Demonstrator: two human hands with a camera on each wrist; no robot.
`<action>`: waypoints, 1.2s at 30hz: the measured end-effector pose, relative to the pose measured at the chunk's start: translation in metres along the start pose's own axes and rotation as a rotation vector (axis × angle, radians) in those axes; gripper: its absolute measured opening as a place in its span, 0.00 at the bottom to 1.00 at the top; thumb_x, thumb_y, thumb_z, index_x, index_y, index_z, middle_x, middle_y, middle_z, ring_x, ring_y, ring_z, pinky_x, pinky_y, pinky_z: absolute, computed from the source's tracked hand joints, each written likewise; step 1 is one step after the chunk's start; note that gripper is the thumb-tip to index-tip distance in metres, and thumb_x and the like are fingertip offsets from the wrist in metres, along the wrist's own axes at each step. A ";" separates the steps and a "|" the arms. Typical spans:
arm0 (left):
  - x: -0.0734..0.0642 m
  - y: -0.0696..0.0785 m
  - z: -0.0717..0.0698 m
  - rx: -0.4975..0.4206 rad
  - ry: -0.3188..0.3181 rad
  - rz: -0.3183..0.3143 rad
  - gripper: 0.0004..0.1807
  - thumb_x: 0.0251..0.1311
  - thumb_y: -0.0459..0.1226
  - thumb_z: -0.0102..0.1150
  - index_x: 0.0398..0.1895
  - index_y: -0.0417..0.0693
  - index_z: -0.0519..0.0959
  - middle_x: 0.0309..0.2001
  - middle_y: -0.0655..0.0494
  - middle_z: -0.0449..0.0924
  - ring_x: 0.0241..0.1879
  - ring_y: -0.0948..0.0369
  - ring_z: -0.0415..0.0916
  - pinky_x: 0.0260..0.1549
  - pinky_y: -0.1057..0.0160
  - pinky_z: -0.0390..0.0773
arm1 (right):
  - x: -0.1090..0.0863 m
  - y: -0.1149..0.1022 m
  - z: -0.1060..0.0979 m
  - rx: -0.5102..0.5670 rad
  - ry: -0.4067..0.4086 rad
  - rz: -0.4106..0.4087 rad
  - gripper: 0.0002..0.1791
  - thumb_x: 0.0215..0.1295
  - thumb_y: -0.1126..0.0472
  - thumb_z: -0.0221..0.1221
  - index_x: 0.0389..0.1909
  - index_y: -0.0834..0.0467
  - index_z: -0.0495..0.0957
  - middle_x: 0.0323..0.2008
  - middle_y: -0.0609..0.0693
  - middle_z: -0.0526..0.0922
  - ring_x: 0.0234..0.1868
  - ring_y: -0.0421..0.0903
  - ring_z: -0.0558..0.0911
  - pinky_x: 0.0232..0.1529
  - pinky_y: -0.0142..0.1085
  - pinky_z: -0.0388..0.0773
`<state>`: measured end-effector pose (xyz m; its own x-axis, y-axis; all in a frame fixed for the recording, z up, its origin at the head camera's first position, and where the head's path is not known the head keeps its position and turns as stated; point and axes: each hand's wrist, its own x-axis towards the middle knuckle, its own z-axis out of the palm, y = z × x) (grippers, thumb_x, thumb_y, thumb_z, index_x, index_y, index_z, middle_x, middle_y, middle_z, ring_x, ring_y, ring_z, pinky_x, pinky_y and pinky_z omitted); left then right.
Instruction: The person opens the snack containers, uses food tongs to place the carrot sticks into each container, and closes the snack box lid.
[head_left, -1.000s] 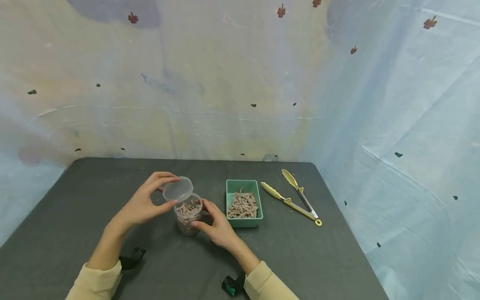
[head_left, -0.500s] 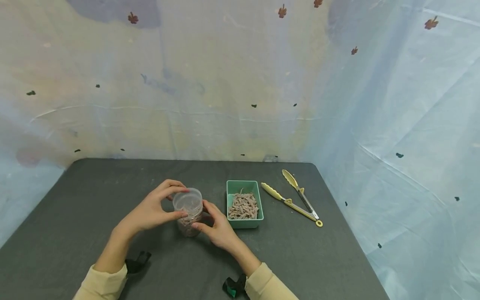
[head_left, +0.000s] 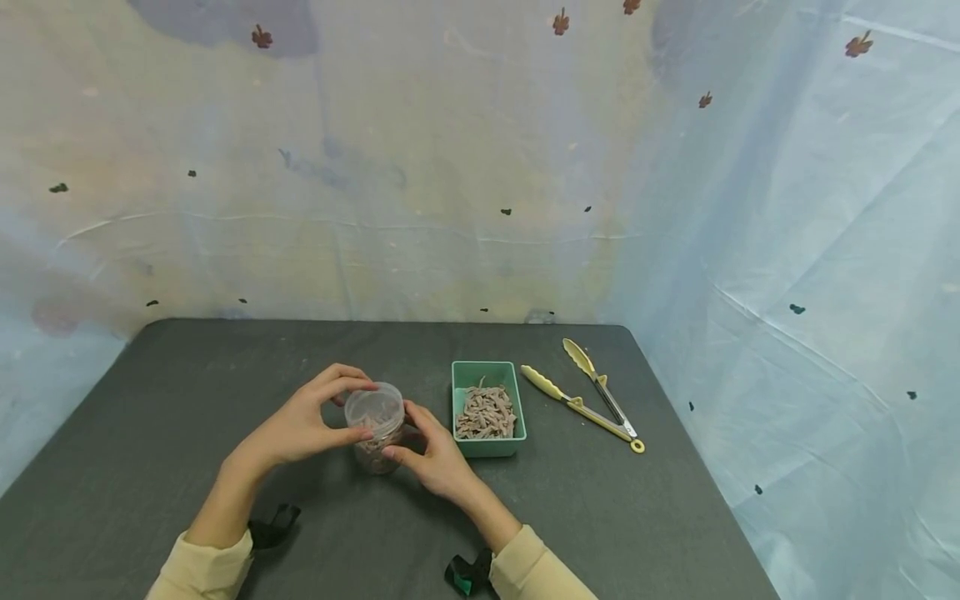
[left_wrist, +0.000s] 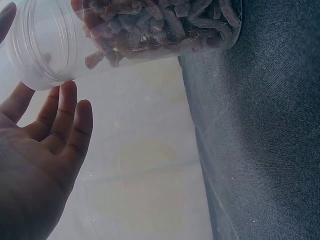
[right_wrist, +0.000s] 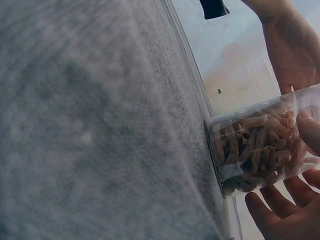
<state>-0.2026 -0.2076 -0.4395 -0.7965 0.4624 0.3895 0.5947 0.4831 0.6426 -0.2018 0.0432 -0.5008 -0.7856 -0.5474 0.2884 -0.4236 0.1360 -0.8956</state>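
A clear jar [head_left: 372,461] stands upright on the dark table, holding several brownish-grey finger-like pieces, plain through its wall [right_wrist: 257,145] in the right wrist view. Its translucent round lid [head_left: 373,402] sits over the mouth; whether it is screwed tight I cannot tell. My left hand [head_left: 300,421] grips the lid's edge between thumb and fingers from the left. From the right, my right hand [head_left: 438,458] holds the jar's body, thumb at the front and fingers behind. In the left wrist view the ridged rim [left_wrist: 42,45] lies between thumb and fingertips.
Just right of the jar is a green rectangular tray [head_left: 491,448] with a heap of similar pieces. Yellow-handled tongs [head_left: 600,417] lie spread farther right. The dark table [head_left: 225,358] ends at a pale patterned sheet [head_left: 420,167] behind and at the right.
My left hand has brought the tilted lid down and rightward onto the jar's mouth, lowering slightly in the last half second. My right hand has stayed on the jar.
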 end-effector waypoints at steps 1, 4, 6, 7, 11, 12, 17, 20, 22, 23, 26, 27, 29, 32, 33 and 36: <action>0.000 0.000 0.000 0.001 -0.005 -0.004 0.30 0.57 0.39 0.79 0.63 0.49 0.81 0.63 0.52 0.72 0.56 0.52 0.73 0.42 0.56 0.80 | 0.000 0.000 0.000 0.002 -0.001 0.001 0.37 0.76 0.60 0.63 0.80 0.57 0.59 0.72 0.56 0.69 0.72 0.48 0.72 0.67 0.47 0.75; 0.000 -0.001 0.000 0.001 -0.023 -0.008 0.31 0.57 0.39 0.80 0.64 0.49 0.80 0.63 0.53 0.72 0.58 0.54 0.72 0.44 0.51 0.81 | 0.000 -0.001 0.000 0.004 0.005 0.001 0.36 0.76 0.61 0.63 0.80 0.58 0.60 0.71 0.57 0.70 0.71 0.49 0.73 0.67 0.49 0.75; 0.000 -0.002 0.000 -0.004 -0.037 -0.008 0.32 0.57 0.39 0.80 0.65 0.49 0.79 0.64 0.54 0.72 0.59 0.54 0.72 0.46 0.49 0.81 | 0.000 -0.002 0.000 0.004 0.005 0.012 0.36 0.75 0.62 0.63 0.80 0.58 0.60 0.71 0.57 0.70 0.71 0.50 0.73 0.67 0.49 0.75; 0.000 -0.002 0.000 -0.005 -0.043 -0.008 0.32 0.57 0.39 0.80 0.65 0.49 0.79 0.64 0.54 0.71 0.60 0.54 0.72 0.47 0.49 0.81 | 0.001 -0.002 0.000 0.004 0.005 0.016 0.36 0.75 0.62 0.63 0.80 0.58 0.60 0.71 0.57 0.70 0.71 0.50 0.73 0.67 0.49 0.75; 0.000 -0.001 -0.001 -0.022 -0.064 0.008 0.32 0.59 0.37 0.78 0.67 0.50 0.77 0.66 0.52 0.71 0.61 0.49 0.72 0.45 0.52 0.81 | 0.002 -0.001 0.000 0.010 0.002 0.033 0.36 0.75 0.63 0.63 0.80 0.57 0.61 0.71 0.56 0.70 0.71 0.51 0.73 0.67 0.49 0.74; 0.000 -0.001 -0.001 -0.024 -0.070 0.012 0.32 0.60 0.37 0.77 0.68 0.50 0.77 0.66 0.51 0.71 0.62 0.48 0.72 0.46 0.52 0.81 | 0.002 -0.001 -0.001 0.011 0.003 0.029 0.36 0.75 0.64 0.63 0.79 0.57 0.61 0.71 0.55 0.70 0.71 0.51 0.73 0.67 0.49 0.74; -0.002 0.001 -0.003 -0.057 -0.104 0.008 0.33 0.66 0.37 0.72 0.73 0.51 0.72 0.71 0.49 0.69 0.67 0.47 0.69 0.53 0.40 0.77 | 0.002 0.000 -0.001 0.007 0.001 0.028 0.35 0.75 0.64 0.63 0.79 0.56 0.62 0.71 0.55 0.71 0.71 0.51 0.73 0.67 0.47 0.75; -0.003 0.002 -0.003 -0.086 -0.119 0.000 0.34 0.66 0.36 0.71 0.75 0.51 0.70 0.74 0.49 0.67 0.69 0.47 0.66 0.56 0.33 0.73 | 0.002 0.001 -0.001 0.006 -0.003 0.030 0.36 0.75 0.63 0.63 0.79 0.56 0.62 0.71 0.55 0.71 0.71 0.49 0.73 0.67 0.45 0.75; -0.003 0.002 -0.002 -0.099 -0.120 -0.005 0.36 0.66 0.36 0.72 0.76 0.51 0.69 0.75 0.49 0.65 0.71 0.46 0.64 0.57 0.32 0.71 | 0.001 0.001 -0.001 0.005 -0.002 0.025 0.36 0.75 0.62 0.63 0.79 0.57 0.61 0.71 0.55 0.71 0.71 0.49 0.73 0.67 0.44 0.75; -0.003 0.002 -0.001 -0.099 -0.117 -0.007 0.37 0.65 0.37 0.72 0.76 0.51 0.69 0.76 0.49 0.64 0.71 0.46 0.63 0.57 0.32 0.71 | 0.001 0.002 -0.001 0.002 -0.001 0.017 0.36 0.75 0.62 0.63 0.79 0.57 0.61 0.71 0.55 0.71 0.71 0.49 0.73 0.67 0.44 0.75; -0.001 0.003 0.001 -0.082 -0.090 -0.019 0.39 0.63 0.39 0.75 0.76 0.51 0.68 0.76 0.48 0.62 0.71 0.44 0.63 0.56 0.33 0.73 | 0.001 0.003 -0.001 -0.013 0.004 0.002 0.36 0.75 0.61 0.63 0.79 0.57 0.61 0.71 0.55 0.71 0.71 0.49 0.74 0.66 0.43 0.76; 0.000 0.003 0.002 -0.069 -0.080 -0.026 0.40 0.62 0.40 0.76 0.76 0.51 0.69 0.75 0.48 0.62 0.69 0.44 0.64 0.55 0.35 0.74 | 0.001 0.003 -0.001 -0.017 0.005 -0.003 0.36 0.75 0.61 0.63 0.80 0.57 0.61 0.71 0.56 0.71 0.70 0.49 0.74 0.66 0.43 0.76; 0.001 0.004 0.004 -0.045 -0.063 -0.038 0.40 0.61 0.41 0.77 0.75 0.49 0.70 0.72 0.46 0.63 0.65 0.45 0.67 0.52 0.38 0.76 | 0.001 0.003 0.000 -0.021 0.006 -0.013 0.36 0.75 0.61 0.63 0.79 0.57 0.61 0.70 0.56 0.71 0.70 0.49 0.74 0.65 0.43 0.76; 0.001 0.004 0.006 -0.029 -0.052 -0.050 0.39 0.59 0.42 0.78 0.73 0.48 0.72 0.66 0.47 0.66 0.59 0.49 0.69 0.49 0.43 0.77 | 0.001 0.003 0.000 -0.016 0.004 -0.017 0.36 0.75 0.61 0.63 0.79 0.58 0.61 0.70 0.56 0.71 0.70 0.50 0.74 0.65 0.44 0.76; 0.002 0.004 0.006 -0.029 -0.052 -0.052 0.39 0.59 0.42 0.78 0.73 0.48 0.72 0.64 0.48 0.67 0.58 0.50 0.69 0.49 0.45 0.78 | 0.001 0.002 0.000 -0.010 0.003 -0.012 0.36 0.75 0.62 0.63 0.79 0.58 0.61 0.70 0.56 0.71 0.70 0.49 0.74 0.66 0.45 0.76; 0.001 0.003 0.006 -0.044 -0.057 -0.045 0.38 0.59 0.41 0.78 0.72 0.48 0.73 0.63 0.50 0.69 0.56 0.52 0.70 0.47 0.47 0.79 | 0.001 0.001 0.000 0.000 0.000 0.003 0.36 0.75 0.62 0.63 0.79 0.57 0.61 0.71 0.55 0.71 0.71 0.48 0.73 0.66 0.46 0.76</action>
<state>-0.2014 -0.2015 -0.4411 -0.8142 0.4831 0.3219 0.5517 0.4716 0.6879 -0.2033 0.0428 -0.5010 -0.7866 -0.5472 0.2861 -0.4217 0.1376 -0.8962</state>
